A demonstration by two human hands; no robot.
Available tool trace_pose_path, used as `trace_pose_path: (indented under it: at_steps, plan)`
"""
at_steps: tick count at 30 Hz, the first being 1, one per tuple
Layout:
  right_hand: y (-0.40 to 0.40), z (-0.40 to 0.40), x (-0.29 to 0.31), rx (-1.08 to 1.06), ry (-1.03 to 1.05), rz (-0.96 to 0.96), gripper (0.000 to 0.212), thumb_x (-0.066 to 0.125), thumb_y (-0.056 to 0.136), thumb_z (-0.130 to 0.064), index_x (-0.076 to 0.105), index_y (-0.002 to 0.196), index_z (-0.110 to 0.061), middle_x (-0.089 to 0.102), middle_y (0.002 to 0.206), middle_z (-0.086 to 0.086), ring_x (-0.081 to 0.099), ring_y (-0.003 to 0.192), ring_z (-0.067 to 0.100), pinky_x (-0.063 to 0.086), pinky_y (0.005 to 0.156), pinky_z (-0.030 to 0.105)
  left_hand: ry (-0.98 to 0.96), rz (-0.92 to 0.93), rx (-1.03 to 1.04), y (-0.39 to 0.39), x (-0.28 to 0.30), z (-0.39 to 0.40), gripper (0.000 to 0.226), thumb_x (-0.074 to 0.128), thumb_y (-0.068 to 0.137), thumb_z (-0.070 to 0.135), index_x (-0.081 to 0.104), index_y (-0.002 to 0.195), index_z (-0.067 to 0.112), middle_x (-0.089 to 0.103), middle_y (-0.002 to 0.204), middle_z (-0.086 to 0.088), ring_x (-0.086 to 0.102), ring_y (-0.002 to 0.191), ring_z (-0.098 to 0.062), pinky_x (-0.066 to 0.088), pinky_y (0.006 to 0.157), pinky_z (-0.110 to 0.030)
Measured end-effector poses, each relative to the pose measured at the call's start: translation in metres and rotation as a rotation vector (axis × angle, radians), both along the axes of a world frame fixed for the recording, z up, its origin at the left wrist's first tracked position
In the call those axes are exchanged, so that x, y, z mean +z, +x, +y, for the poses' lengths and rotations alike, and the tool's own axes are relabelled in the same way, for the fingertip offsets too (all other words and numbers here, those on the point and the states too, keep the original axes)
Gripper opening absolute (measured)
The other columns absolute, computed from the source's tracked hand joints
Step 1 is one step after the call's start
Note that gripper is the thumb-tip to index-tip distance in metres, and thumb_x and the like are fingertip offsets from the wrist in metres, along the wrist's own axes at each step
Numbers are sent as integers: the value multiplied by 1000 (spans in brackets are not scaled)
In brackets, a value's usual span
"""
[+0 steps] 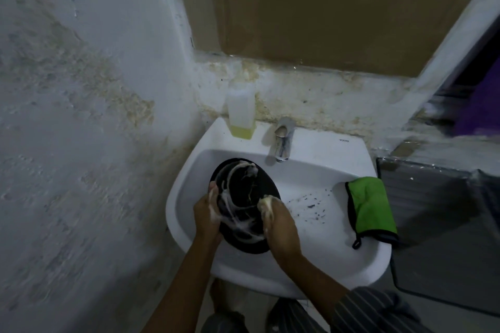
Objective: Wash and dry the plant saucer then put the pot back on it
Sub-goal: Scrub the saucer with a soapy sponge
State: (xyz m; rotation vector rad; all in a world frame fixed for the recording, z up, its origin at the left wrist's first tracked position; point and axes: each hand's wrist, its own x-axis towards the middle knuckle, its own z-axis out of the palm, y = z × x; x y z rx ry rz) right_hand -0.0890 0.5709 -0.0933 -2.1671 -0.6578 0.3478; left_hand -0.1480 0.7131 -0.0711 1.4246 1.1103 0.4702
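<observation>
Black plastic plant saucer (244, 192) sits tilted inside the white ceramic washbasin (319, 259), its upper rim toward 12 o'clock and its lower rim toward 6 o'clock. White soap suds streak across its inner face.

Left hand (208, 217): at the saucer's 9 o'clock edge, fingers curled round the rim, gripping it. Foam coats the fingers.

Right hand (278, 220): at the saucer's 3 o'clock side, fingers closed round a small pale, soapy sponge (266, 201), which is pressed against the saucer's inner face near the rim.

Basin floor at 3 o'clock of the saucer: scatter of dark specks (311, 204) on the white surface.

Basin rim:
- 12 o'clock: chrome tap (282, 140), spout pointing into the bowl. Cannot tell whether water runs.
- 11 o'clock: translucent bottle (240, 113) standing upright against the wall, a shallow layer of yellow liquid at its bottom.
- 3 o'clock: green cloth (370, 207) with dark trim and a hanging loop, draped over the edge, well apart from both hands.

Wall to the left and behind the basin: pale, stained and flaking. Striped sleeve (378, 311) visible at 5 o'clock of the frame.
</observation>
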Motion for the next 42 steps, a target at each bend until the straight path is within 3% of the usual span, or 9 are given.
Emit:
trace_pose_path:
  at_steps: [5,11,14,17,20,23,27,33,42]
  plan:
    - [-7,37,29,351,130,-396,30,51,92,-14,61,115,2,63,119,21,59,115,31,45,101,39,41,-29,-8,3,5,4,42,43,99,13,40,136,-5,46,141,-22,44,130,-31,36,99,-20]
    - [49,16,10,-277,-27,72,20,41,99,-19,52,103,-3,58,106,19,56,102,34,36,75,31,-126,-201,90,-1,6,-15,34,46,97,14,52,128,3,57,125,-12,57,100,-19,48,60,-3]
    - [22,37,17,-38,-90,-93,35,38,100,-23,54,122,-2,56,126,23,52,120,36,40,97,37,-107,-172,132,3,4,-15,37,46,98,24,56,125,1,61,123,-16,59,111,-29,49,69,-14]
    - [-8,60,32,285,82,-423,42,35,96,-30,62,116,-4,66,114,17,63,109,31,42,99,36,-91,-176,160,2,-2,-12,35,39,100,19,57,123,-2,62,118,-21,59,109,-34,50,65,-12]
    - [13,62,33,313,98,-428,44,37,97,-31,61,118,1,65,117,20,62,110,33,45,98,38,-182,-214,180,2,-2,-13,38,41,99,26,54,127,5,61,118,-10,59,106,-29,50,75,-21]
    - [48,38,19,1,7,-207,43,31,100,-34,62,107,-4,63,109,17,58,105,32,39,93,36,-367,-403,253,-5,2,-23,27,49,95,31,65,111,16,69,104,5,63,99,-21,54,70,-24]
    - [66,8,-4,-305,41,65,24,46,97,-29,57,99,-8,61,101,14,56,96,32,43,76,36,-530,-581,209,-12,3,-30,28,40,99,24,62,113,13,66,113,-9,61,106,-29,51,89,-42]
    - [75,-18,-10,-536,588,1100,46,53,93,-41,50,132,-17,57,126,15,56,114,35,46,97,52,-551,-599,161,-14,-15,-19,43,29,102,25,41,139,9,48,138,-14,50,120,-32,42,101,-48]
    - [102,-29,1,-506,481,720,10,67,86,-22,66,88,-12,66,100,20,62,85,27,49,73,36,-315,-107,-91,4,-15,13,48,37,98,41,65,106,2,69,94,-13,67,81,-26,55,66,-32]
